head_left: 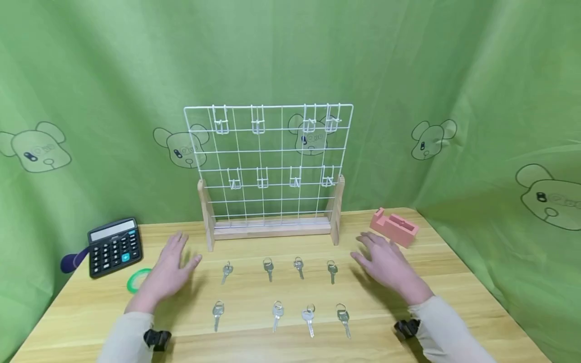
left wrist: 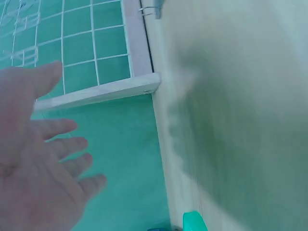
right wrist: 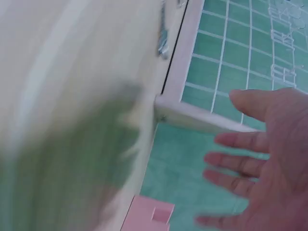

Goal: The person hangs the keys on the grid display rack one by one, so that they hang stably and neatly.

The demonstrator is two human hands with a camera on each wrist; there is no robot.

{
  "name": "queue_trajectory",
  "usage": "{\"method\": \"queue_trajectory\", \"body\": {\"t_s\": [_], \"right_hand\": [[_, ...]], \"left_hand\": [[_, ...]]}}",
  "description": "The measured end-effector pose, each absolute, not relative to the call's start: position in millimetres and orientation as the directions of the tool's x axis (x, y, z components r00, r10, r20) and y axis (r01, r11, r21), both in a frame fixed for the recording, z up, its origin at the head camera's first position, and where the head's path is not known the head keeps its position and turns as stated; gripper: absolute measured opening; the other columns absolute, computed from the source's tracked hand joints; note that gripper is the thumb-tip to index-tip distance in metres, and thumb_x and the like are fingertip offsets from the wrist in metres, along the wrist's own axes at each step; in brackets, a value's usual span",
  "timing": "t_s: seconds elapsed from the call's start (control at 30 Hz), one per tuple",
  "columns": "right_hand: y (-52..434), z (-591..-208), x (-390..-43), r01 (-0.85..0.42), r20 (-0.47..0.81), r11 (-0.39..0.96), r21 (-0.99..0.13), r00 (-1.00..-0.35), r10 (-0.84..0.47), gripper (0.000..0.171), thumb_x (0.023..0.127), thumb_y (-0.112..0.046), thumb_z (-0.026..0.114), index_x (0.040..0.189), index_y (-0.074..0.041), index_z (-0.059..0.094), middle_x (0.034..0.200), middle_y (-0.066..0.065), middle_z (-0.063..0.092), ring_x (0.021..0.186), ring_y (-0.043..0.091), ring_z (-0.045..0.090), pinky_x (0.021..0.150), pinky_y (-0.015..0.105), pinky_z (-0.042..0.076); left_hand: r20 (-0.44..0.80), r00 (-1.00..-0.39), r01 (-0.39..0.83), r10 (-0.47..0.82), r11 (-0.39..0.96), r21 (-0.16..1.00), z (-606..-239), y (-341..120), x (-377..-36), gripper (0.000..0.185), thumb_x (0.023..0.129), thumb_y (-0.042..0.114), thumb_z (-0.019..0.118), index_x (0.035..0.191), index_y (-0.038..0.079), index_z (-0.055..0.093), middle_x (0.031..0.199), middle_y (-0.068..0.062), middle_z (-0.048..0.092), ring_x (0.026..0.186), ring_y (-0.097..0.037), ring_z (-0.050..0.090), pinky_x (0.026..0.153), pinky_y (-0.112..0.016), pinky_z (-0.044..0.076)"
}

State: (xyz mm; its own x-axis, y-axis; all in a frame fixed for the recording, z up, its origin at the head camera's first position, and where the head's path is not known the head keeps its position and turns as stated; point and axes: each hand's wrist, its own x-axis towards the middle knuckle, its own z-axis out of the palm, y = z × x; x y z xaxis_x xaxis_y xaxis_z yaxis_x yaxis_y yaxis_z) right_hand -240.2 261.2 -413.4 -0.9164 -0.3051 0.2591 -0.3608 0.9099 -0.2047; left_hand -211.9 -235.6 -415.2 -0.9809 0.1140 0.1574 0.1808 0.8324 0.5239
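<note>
My left hand [head_left: 169, 272] hovers over the left part of the table, fingers spread and holding nothing; the left wrist view shows its bare palm. On the other side my right hand [head_left: 385, 263] is likewise spread and holds nothing, near the pink tape dispenser [head_left: 396, 228]. Between the hands lie several metal keys with rings in two rows, such as a key [head_left: 227, 271] nearest the left hand and a key [head_left: 333, 272] nearest the right. Behind them stands a white wire grid rack [head_left: 271, 150] on a wooden base [head_left: 272, 230], with several white hooks [head_left: 257, 126] hung in two rows.
A black calculator [head_left: 115, 248] lies at the back left, with a purple object [head_left: 69, 262] beside it. The green tape roll [head_left: 132, 283] sits partly behind the left forearm. A green curtain [head_left: 254, 55] surrounds the wooden table [head_left: 254, 348] at the back and sides.
</note>
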Motion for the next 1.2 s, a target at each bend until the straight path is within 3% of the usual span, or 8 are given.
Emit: {"method": "queue_trajectory", "body": {"t_s": [0.1,0.47,0.67,0.87,1.2], "right_hand": [[246.2,-408.2,-245.5,-0.431,0.274,0.858,-0.279,-0.892,-0.360,0.043,0.095,-0.025,0.066,0.128,0.002,0.058,0.130,0.022,0.057,0.119,0.041,0.053,0.102,0.060,0.041],[173.9,-390.1,-270.1,-0.539,0.155,0.731,-0.418,-0.836,-0.527,0.034,0.093,-0.013,0.069,0.125,-0.004,0.063,0.124,0.010,0.064,0.116,0.028,0.058,0.102,0.047,0.046],[137.4,-389.4,-282.8,-0.569,0.112,0.675,-0.469,-0.796,-0.594,0.032,0.092,-0.010,0.069,0.123,-0.006,0.066,0.123,0.007,0.066,0.116,0.024,0.058,0.103,0.040,0.046],[104.7,-389.0,-291.9,-0.574,0.084,0.616,-0.540,-0.765,-0.639,0.029,0.093,-0.010,0.068,0.122,-0.006,0.067,0.120,0.005,0.066,0.113,0.021,0.059,0.100,0.037,0.048],[52.2,-400.4,-301.4,-0.589,0.012,0.575,-0.568,-0.705,-0.709,0.031,0.094,-0.008,0.066,0.125,-0.007,0.067,0.128,0.002,0.064,0.120,0.019,0.056,0.103,0.031,0.045]], "left_hand": [[0.150,-0.985,0.165,0.090,0.761,0.627,-408.7,-237.6,-222.8,0.076,0.101,0.041,0.052,0.153,-0.005,0.019,0.157,-0.029,0.013,0.140,-0.051,0.014,0.112,-0.066,0.014],[0.186,-0.982,0.167,0.015,0.515,0.841,-396.3,-242.5,-260.8,0.061,0.103,0.022,0.053,0.149,-0.008,0.027,0.151,-0.030,0.030,0.138,-0.043,0.030,0.113,-0.051,0.030],[0.193,-0.981,0.158,-0.037,0.431,0.889,-393.8,-239.3,-275.9,0.064,0.101,0.027,0.058,0.149,-0.006,0.030,0.150,-0.026,0.035,0.138,-0.038,0.034,0.114,-0.048,0.031],[0.214,-0.972,0.170,-0.094,0.342,0.924,-385.9,-237.5,-292.2,0.061,0.098,0.023,0.062,0.148,-0.002,0.036,0.149,-0.020,0.041,0.136,-0.031,0.039,0.113,-0.044,0.034],[0.200,-0.976,0.157,-0.080,0.373,0.915,-359.9,-232.1,-313.2,0.067,0.097,0.024,0.064,0.151,0.000,0.031,0.150,-0.019,0.039,0.137,-0.032,0.037,0.115,-0.044,0.029]]}}
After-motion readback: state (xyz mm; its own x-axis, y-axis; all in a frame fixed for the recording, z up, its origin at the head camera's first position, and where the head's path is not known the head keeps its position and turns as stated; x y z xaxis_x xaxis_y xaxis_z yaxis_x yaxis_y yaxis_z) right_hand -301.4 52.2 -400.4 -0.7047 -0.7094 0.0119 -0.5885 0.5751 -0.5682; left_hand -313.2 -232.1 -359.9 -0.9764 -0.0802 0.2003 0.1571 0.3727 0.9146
